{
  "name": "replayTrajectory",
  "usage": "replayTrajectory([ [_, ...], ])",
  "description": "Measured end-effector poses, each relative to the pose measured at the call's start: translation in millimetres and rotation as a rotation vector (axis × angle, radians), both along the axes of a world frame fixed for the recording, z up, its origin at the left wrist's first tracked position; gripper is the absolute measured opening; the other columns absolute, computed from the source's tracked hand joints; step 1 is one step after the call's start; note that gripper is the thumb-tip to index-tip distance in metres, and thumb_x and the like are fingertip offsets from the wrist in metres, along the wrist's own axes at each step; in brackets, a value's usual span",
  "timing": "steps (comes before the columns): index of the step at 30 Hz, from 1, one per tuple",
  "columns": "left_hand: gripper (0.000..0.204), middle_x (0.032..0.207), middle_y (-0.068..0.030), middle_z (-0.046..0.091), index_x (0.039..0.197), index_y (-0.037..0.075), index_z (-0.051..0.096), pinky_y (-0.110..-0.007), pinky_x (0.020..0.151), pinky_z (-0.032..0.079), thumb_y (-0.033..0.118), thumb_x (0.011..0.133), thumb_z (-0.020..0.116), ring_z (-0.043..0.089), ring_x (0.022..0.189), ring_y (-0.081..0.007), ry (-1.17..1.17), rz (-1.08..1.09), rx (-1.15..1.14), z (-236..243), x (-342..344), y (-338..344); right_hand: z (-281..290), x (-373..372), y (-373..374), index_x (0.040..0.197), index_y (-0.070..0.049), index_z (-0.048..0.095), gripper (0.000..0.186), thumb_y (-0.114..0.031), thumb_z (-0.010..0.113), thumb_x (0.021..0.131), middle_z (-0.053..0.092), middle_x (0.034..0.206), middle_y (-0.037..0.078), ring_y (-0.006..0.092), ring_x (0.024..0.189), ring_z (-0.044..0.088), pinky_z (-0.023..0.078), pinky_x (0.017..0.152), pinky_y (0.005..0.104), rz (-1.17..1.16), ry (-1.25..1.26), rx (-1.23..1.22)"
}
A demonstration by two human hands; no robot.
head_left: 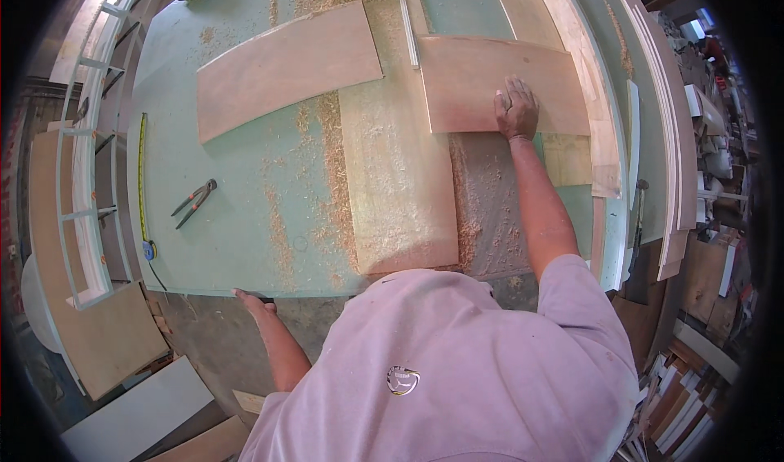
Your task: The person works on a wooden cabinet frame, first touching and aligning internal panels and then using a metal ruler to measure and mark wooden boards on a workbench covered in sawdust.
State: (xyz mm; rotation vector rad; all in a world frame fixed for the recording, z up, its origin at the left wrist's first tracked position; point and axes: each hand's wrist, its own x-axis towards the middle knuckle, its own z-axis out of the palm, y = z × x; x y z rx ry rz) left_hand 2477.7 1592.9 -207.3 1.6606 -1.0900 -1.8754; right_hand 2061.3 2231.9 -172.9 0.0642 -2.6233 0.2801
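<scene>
here my right hand (516, 109) lies flat, fingers spread, pinning the far right plywood panel (500, 86) steady; my left hand (251, 300) grips the counter (237, 233) near edge for balance.

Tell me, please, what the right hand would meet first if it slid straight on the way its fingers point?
Probably nothing at once: the right hand lies flat on a plywood panel, fingers pointing across it. Past the panel's far edge lies the green tabletop.
</scene>
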Motion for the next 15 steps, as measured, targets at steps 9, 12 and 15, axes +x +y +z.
replayTrajectory([
  [9,0.082,0.158,-0.0109,0.034,0.153,0.008,0.031,-0.045,0.119,0.026,0.068,0.098,0.035,0.034,0.143,-0.0309,-0.02,0.046,0.018,-4,1,-2,-4,-20,1,0.131,-0.01,0.064,0.049,-0.039,0.057,0.092,0.058,0.14,0.01,0.0276,0.132,0.051,0.033,0.114,0.0474,0.002,0.0,0.011],
  [12,0.081,0.159,-0.0107,0.032,0.154,0.008,0.03,-0.045,0.12,0.025,0.068,0.099,0.032,0.032,0.145,-0.0307,0.012,0.011,0.007,-3,2,-2,-5,-26,-1,0.131,-0.01,0.064,0.049,-0.039,0.057,0.092,0.059,0.14,0.01,0.0274,0.132,0.051,0.033,0.113,0.0474,-0.002,0.007,0.006],
  [15,0.081,0.161,-0.0104,0.03,0.155,0.009,0.029,-0.045,0.12,0.024,0.068,0.1,0.031,0.029,0.146,-0.0306,-0.024,0.001,-0.034,-2,1,-1,-6,-32,-2,0.13,-0.011,0.065,0.048,-0.039,0.057,0.091,0.059,0.139,0.011,0.0273,0.131,0.052,0.034,0.113,0.0473,-0.002,0.013,-0.003],
])
